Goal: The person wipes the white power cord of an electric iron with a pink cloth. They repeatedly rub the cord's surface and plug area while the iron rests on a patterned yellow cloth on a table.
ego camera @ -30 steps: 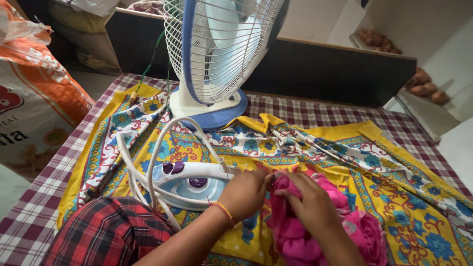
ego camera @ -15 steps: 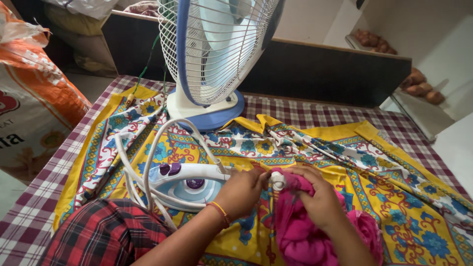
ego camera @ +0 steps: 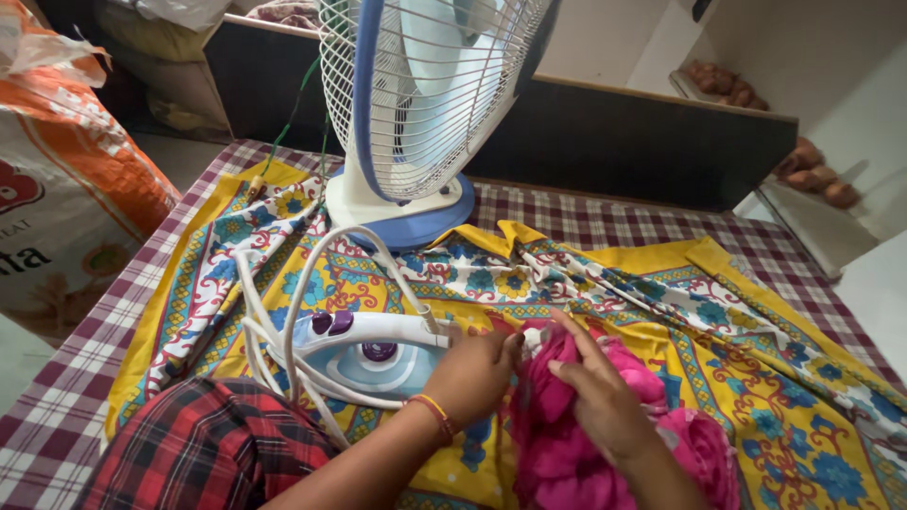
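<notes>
A person seated at a low surface works a bunched pink garment (ego camera: 605, 444) with both hands: the left hand (ego camera: 472, 373), a thin orange bangle at its wrist, is curled closed on the cloth's near-left edge, while the right hand (ego camera: 595, 392) lies on top of the bundle with fingers narrowed, pinching a fold. The garment rests on a yellow floral-printed sheet (ego camera: 756, 349) spread over a maroon-and-white checked cover (ego camera: 66, 406). Just left of the left hand, touching or nearly touching it, a white-and-blue electric iron (ego camera: 364, 349) with purple buttons lies on the sheet, its white cord (ego camera: 283, 312) looped above and around it. A blue-and-white table fan (ego camera: 416, 104) stands upright at the sheet's far edge. At far left, a large orange-and-white woven sack (ego camera: 66, 189) stands closed, its contents hidden. On wall shelves (ego camera: 803, 203) at upper right sit brown rounded items, too blurred to identify. A red plaid-clad knee (ego camera: 208, 444) fills the lower left.
</notes>
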